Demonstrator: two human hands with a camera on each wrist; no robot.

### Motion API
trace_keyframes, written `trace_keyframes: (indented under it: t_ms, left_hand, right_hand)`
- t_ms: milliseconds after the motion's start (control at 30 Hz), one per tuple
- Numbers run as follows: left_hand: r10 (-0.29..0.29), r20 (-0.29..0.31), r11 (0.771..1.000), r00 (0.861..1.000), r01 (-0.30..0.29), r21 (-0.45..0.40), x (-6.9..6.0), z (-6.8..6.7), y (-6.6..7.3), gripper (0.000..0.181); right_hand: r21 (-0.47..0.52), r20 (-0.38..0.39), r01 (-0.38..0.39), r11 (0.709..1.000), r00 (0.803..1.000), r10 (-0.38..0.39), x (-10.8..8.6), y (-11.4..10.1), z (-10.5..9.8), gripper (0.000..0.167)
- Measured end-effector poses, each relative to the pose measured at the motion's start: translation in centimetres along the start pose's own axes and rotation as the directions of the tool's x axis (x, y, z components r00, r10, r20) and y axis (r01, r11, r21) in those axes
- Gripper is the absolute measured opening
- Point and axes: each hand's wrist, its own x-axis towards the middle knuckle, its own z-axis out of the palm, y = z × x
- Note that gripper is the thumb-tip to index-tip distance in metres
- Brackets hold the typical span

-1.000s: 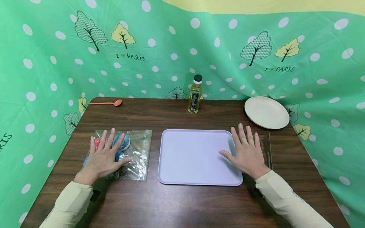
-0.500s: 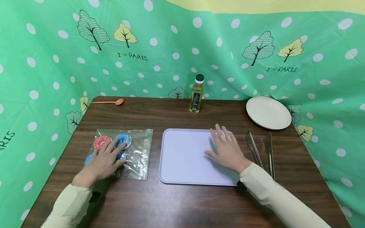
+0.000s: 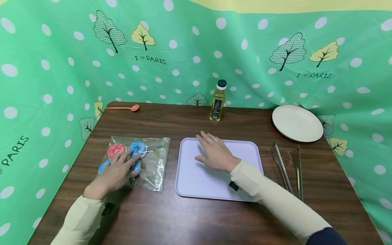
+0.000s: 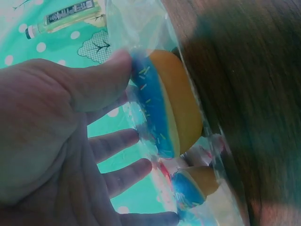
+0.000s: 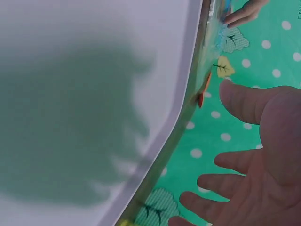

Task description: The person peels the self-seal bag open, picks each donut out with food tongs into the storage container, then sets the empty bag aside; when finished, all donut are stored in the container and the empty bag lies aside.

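A clear plastic bag [image 3: 154, 166] holding several toy donuts, one pink [image 3: 116, 150] and the others blue [image 3: 138, 148], lies on the left of the table. The left hand [image 3: 114, 174] rests on the bag with its fingers spread and slightly bent; in the left wrist view its thumb touches the bag beside a blue-topped donut [image 4: 162, 103]. Over the left part of a lilac tray [image 3: 196, 185] hovers the right hand [image 3: 216, 153], palm down, fingers extended, holding nothing. Its shadow falls on the tray [image 5: 164, 56] in the right wrist view.
An orange spoon [image 3: 134, 108] lies at the back left edge. A bottle of yellow oil [image 3: 216, 105] stands at the back middle, a cream plate [image 3: 297, 123] at the back right. Metal tongs [image 3: 283, 170] lie right of the tray. Behind hangs a green cloth [image 3: 183, 41].
The right hand has moved left, from the tray's right edge to over its left part, uncovering the tongs. The left hand's fingers have bent a little on the bag. The head view has shifted slightly.
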Motion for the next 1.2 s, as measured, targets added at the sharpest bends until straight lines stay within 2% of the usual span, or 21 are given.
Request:
trace_keyframes:
  t_ms: [233,400,667,733,833,967,1100,1200]
  left_hand:
    - [-0.006,-0.004,1.000,1.000,0.005,-0.020,-0.1,-0.2,-0.6,0.056]
    - [-0.020,0.013,0.999,1.000,0.020,-0.040,-0.4,-0.5,-0.8,0.055]
    - [-0.024,-0.014,0.998,1.000,0.023,-0.053,0.2,-0.7,-0.8,0.056]
    - [-0.027,-0.009,0.998,1.000,0.027,-0.052,0.6,-0.6,-0.8,0.056]
    - [-0.028,-0.002,0.998,1.000,0.028,-0.049,1.1,-0.6,-0.6,0.056]
    - [-0.032,0.009,0.998,0.999,0.032,-0.056,1.4,-0.6,-0.5,0.056]
    - [-0.036,0.007,0.997,0.999,0.036,-0.062,1.4,-0.6,-0.6,0.056]
    - [-0.038,0.002,0.997,0.999,0.038,-0.062,1.2,-0.5,-0.7,0.056]
  right_hand:
    - [0.033,0.036,0.108,0.994,0.993,-0.109,4.6,-2.5,0.4,0.076]
    - [0.061,0.066,0.143,0.988,0.987,-0.147,7.3,-4.1,0.8,0.072]
    - [-0.015,0.124,0.191,0.981,0.974,-0.188,10.9,-6.2,1.7,0.063]
    - [-0.028,0.139,0.191,0.981,0.973,-0.186,11.6,-6.4,2.1,0.063]
    - [0.005,0.146,0.170,0.986,0.975,-0.168,12.3,-6.3,2.5,0.060]
    - [0.040,0.107,0.140,0.989,0.984,-0.144,12.9,-5.8,2.8,0.049]
    - [0.021,0.050,0.142,0.990,0.988,-0.143,13.3,-5.5,3.1,0.039]
    - [0.013,0.043,0.142,0.990,0.989,-0.143,13.8,-5.4,3.3,0.037]
